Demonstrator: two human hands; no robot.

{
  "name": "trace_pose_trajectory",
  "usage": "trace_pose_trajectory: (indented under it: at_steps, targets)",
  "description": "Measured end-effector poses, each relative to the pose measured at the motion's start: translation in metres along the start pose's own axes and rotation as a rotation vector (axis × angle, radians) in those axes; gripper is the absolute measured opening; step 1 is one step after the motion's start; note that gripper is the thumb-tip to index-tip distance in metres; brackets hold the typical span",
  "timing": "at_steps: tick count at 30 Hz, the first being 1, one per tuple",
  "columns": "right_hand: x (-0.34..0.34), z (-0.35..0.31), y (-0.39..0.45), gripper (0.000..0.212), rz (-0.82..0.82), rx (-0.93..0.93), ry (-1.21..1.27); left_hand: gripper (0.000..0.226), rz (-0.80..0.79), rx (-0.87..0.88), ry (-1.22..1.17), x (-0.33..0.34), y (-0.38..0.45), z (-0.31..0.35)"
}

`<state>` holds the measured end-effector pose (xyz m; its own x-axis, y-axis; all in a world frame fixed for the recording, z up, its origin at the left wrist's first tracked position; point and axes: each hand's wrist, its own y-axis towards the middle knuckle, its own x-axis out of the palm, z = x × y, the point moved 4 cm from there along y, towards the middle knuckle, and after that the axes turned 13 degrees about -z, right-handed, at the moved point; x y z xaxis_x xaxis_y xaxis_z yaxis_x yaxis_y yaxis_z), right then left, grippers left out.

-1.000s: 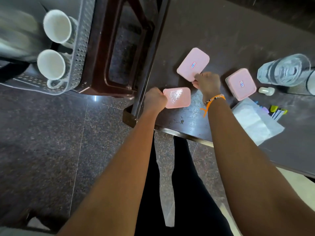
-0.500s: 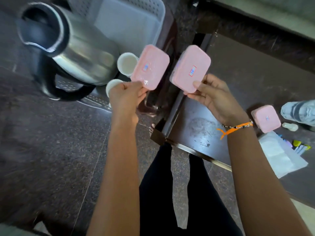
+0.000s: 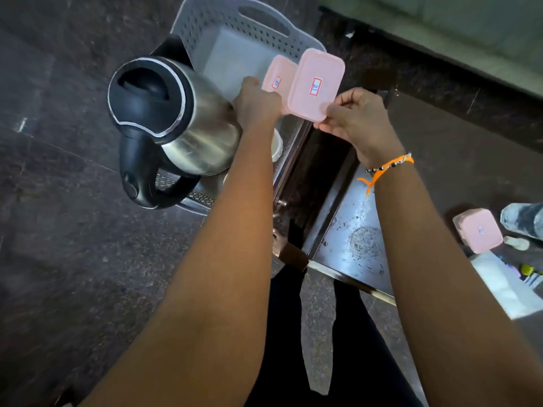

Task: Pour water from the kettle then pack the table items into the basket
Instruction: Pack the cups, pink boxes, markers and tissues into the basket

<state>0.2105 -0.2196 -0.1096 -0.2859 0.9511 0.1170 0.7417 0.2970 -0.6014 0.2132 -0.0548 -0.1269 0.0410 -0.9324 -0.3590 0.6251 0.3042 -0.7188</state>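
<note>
I'm getting a dim, soft picture with slight motion blur throughout. Light glares pale off the worktop at lower centre and streaks the steel kettle at left. The frame's corners bend and smear, and the dark floor loses detail.

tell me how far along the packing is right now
Done: the kettle sits in the grey basket, with a white cup beside it. In hand: the left hand grips one pink box and the right hand holds another pink box, both over the basket. Left: a third pink box, a clear bottle and small items remain on the table.
</note>
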Motion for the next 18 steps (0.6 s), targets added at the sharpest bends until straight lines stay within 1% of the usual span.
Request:
trace_pose_trajectory:
  at_steps: [4, 6, 10, 12, 13, 15, 16, 18]
  targets:
    - [0.008, 0.008, 0.011, 0.023, 0.034, 0.042, -0.030, 0.036, -0.066, -0.050, 0.084, -0.001, 0.008, 0.003]
    - [0.010, 0.009, 0.017, 0.023, 0.078, 0.040, -0.052, 0.040, -0.097, -0.063, 0.046, -0.001, 0.007, 0.007]
    - [0.019, 0.008, 0.025, 0.024, 0.142, 0.047, -0.150, 0.057, -0.127, -0.070, 0.108, 0.003, 0.012, 0.004]
    - [0.025, 0.011, 0.027, 0.025, 0.161, 0.070, -0.204, 0.057, -0.140, -0.071, 0.151, 0.003, 0.011, 0.002]
    - [0.028, 0.013, 0.028, 0.021, 0.173, 0.085, -0.237, 0.052, -0.147, -0.061, 0.168, 0.002, 0.008, 0.001]
    - [0.028, 0.011, 0.024, 0.012, 0.197, 0.099, -0.309, 0.040, -0.139, 0.018, 0.180, 0.006, 0.004, 0.000]
    - [0.028, 0.014, 0.020, 0.015, 0.226, 0.100, -0.332, 0.036, -0.115, 0.079, 0.188, 0.005, 0.002, -0.002]
    - [0.031, 0.021, 0.007, 0.017, 0.233, 0.089, -0.327, 0.032, -0.019, 0.197, 0.181, -0.001, -0.008, -0.002]
